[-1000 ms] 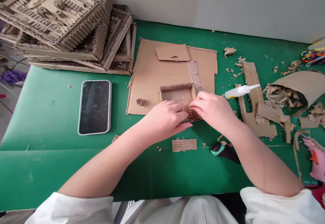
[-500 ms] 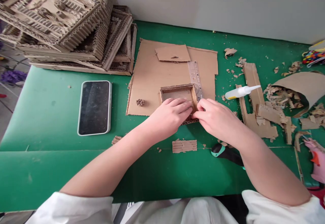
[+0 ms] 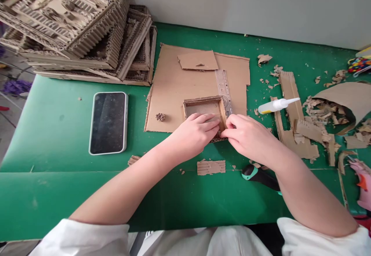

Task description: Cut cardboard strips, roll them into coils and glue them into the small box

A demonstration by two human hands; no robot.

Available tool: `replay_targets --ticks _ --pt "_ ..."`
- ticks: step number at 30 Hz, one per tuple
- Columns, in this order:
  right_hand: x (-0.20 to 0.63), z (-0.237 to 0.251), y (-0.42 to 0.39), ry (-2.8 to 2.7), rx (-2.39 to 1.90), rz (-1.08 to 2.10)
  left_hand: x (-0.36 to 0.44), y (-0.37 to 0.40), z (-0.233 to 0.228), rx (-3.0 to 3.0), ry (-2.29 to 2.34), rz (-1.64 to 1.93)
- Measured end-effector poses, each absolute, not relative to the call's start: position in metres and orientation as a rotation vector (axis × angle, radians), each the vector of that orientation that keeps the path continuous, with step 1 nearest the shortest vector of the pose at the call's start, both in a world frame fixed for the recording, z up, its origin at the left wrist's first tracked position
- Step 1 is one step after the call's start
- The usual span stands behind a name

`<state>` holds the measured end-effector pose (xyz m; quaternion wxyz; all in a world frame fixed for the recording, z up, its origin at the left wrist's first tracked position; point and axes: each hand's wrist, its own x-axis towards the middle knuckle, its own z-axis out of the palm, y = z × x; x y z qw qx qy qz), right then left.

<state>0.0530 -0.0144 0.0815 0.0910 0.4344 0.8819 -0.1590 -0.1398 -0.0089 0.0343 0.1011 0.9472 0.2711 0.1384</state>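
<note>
A small cardboard box (image 3: 203, 100) with low walls sits at the near edge of a flat cardboard sheet (image 3: 185, 86). My left hand (image 3: 197, 131) reaches over its near side, fingers together and bent down inside against the right wall. At the near right corner, my right hand (image 3: 246, 134) is closed with thumb and forefinger pinching that wall from outside. The fingers cover the corner, so any small piece between them is hidden. A clear plastic ruler (image 3: 222, 84) lies just beyond the box's right side.
Stacked corrugated cardboard trays (image 3: 87, 35) stand at the back left, above a phone (image 3: 108, 122). To the right lie a white glue bottle (image 3: 276, 106), cardboard strips (image 3: 291, 93) and scraps. A black-and-teal handled tool (image 3: 259, 176) rests by my right forearm; a pink glue gun (image 3: 361, 182) is far right.
Both hands keep their places at the box, with only a slight shift of the right fingers. The whole view has moved a little.
</note>
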Motion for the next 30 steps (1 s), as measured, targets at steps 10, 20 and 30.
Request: replay_targets --ticks 10,20,30 --pt "0.052 0.075 -0.011 2.6 1.311 -0.558 -0.139 -0.01 0.034 2.802 0.814 0.402" --pt "0.066 0.077 -0.01 2.824 1.416 -0.553 -0.149 -0.004 0.04 2.792 0.892 0.431" --pt "0.067 0.078 -0.013 2.798 1.433 -0.507 -0.141 -0.011 0.037 2.813 0.793 0.384"
